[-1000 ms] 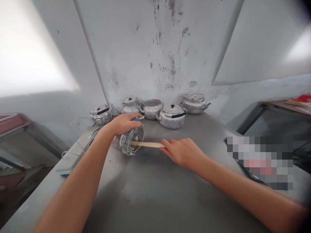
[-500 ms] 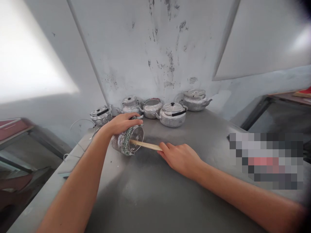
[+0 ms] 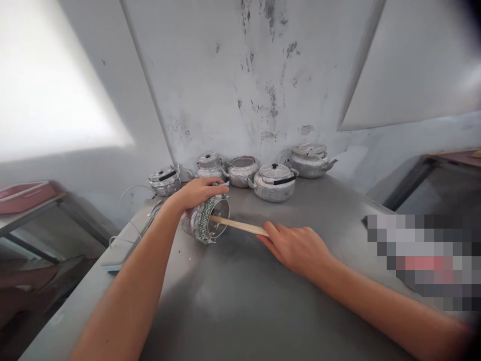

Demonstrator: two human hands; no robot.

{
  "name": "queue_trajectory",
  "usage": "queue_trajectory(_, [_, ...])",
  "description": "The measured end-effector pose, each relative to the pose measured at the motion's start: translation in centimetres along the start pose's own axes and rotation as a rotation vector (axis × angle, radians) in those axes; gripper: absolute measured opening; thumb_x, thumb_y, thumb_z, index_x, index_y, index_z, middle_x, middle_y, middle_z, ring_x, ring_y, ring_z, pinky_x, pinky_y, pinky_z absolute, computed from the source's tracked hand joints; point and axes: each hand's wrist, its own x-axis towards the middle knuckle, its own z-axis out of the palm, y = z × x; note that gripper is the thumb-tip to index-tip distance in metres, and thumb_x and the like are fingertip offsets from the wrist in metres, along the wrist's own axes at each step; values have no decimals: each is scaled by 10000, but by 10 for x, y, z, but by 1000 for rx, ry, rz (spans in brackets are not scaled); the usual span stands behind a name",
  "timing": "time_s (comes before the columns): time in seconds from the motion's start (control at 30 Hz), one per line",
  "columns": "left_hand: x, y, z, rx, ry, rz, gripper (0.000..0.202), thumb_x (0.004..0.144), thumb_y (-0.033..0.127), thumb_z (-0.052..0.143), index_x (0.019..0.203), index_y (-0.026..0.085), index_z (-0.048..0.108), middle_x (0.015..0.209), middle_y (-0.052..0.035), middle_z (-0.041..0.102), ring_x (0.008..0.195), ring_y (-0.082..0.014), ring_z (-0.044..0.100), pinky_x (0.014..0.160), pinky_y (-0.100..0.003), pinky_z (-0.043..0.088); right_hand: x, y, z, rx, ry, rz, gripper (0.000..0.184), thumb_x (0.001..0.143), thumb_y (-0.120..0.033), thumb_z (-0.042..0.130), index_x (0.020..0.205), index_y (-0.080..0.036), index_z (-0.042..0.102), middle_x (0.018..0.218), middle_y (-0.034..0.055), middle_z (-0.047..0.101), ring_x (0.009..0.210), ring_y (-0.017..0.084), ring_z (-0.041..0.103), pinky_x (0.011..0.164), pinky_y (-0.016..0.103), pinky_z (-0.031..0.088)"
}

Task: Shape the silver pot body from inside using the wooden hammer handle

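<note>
A silver metal kettle [image 3: 191,224] lies on its side on the grey table, its round mouth facing right. A green and white patterned band [image 3: 205,220] runs around its neck. My left hand [image 3: 203,191] is closed over the top of the kettle; some of its fingers are hidden behind it. My right hand [image 3: 298,248] grips a pale wooden stick [image 3: 244,226]. The stick's far end is inside the kettle's mouth, and what it touches there cannot be made out.
Several other silver kettles [image 3: 276,188] stand along the wall at the back of the table [image 3: 225,311]. A white cable [image 3: 128,233] lies by the left edge. A pink tray [image 3: 28,196] rests on a side table at left. At right, an area is blurred out.
My right hand has moved slightly right, away from the kettle, and more of the stick shows outside the mouth. The whole view has shifted a little. My left hand keeps its hold.
</note>
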Motion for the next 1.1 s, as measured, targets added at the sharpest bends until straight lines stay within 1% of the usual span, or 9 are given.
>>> queue_trajectory(0.17, [1, 1, 2, 12, 11, -19, 526, 881, 647, 538, 1211, 284, 728, 1385, 5, 655, 1301, -344, 557, 1092, -392, 422, 3, 2, -1, -20, 6, 33, 545, 1071, -505, 228, 960, -182, 652, 784, 92, 750, 625, 222, 700, 509, 331, 86])
queue_trajectory(0.33, [2, 3, 3, 39, 36, -20, 461, 884, 605, 531, 1156, 298, 740, 1349, 18, 675, 1265, -326, 581, 1085, -376, 417, 3, 7, 4, -54, 80, 5, 522, 1067, -521, 258, 934, -201, 649, 736, 67, 739, 562, 185, 669, 502, 334, 77])
queue_trajectory(0.43, [3, 3, 4, 48, 41, -31, 452, 888, 593, 528, 1163, 298, 731, 1341, 17, 680, 1242, -313, 595, 1074, -358, 420, 3, 9, 7, -90, 132, 29, 494, 1065, -509, 298, 884, -201, 640, 673, 54, 718, 500, 168, 630, 500, 334, 71])
queue_trajectory(0.57, [4, 4, 5, 59, 44, -38, 437, 898, 575, 517, 1159, 290, 720, 1353, 9, 671, 1237, -309, 593, 1060, -345, 419, 3, 6, 10, -99, 213, -4, 484, 1063, -518, 317, 861, -211, 630, 651, 25, 710, 462, 153, 599, 500, 329, 61])
queue_trajectory(0.7, [2, 4, 4, 65, 28, -39, 442, 909, 598, 496, 1162, 295, 695, 1282, 4, 699, 1170, -304, 622, 1047, -364, 422, 4, 5, 13, -139, 249, 15, 451, 1061, -489, 360, 841, -205, 632, 615, 30, 699, 439, 157, 588, 495, 327, 67])
queue_trajectory(0.83, [1, 4, 2, 92, -18, -96, 522, 875, 662, 525, 1236, 309, 655, 1322, -14, 676, 1181, -326, 613, 1042, -390, 424, 4, 6, 15, -137, 297, -21, 469, 1059, -510, 347, 827, -212, 625, 599, 15, 685, 428, 161, 585, 489, 326, 59])
queue_trajectory(0.9, [2, 4, 2, 111, -28, -107, 534, 864, 657, 539, 1253, 306, 646, 1333, -22, 668, 1185, -332, 609, 1038, -391, 428, 4, 6, 16, -158, 298, -1, 446, 1056, -497, 366, 834, -211, 627, 590, 15, 681, 420, 167, 583, 489, 326, 51])
queue_trajectory(0.97, [3, 3, 2, 115, -22, -95, 499, 875, 619, 531, 1240, 301, 651, 1338, -15, 662, 1182, -325, 609, 1046, -386, 425, 3, 5, 16, -165, 307, 4, 448, 1060, -490, 358, 830, -212, 623, 587, 15, 678, 424, 171, 589, 492, 325, 50])
queue_trajectory(1.1, [6, -1, 3, 131, -24, -17, 430, 910, 557, 489, 1209, 303, 666, 1373, 9, 634, 1201, -304, 594, 1074, -377, 410, 3, 5, 16, -132, 300, -28, 471, 1064, -507, 329, 833, -216, 619, 602, 11, 686, 438, 157, 589, 492, 323, 55])
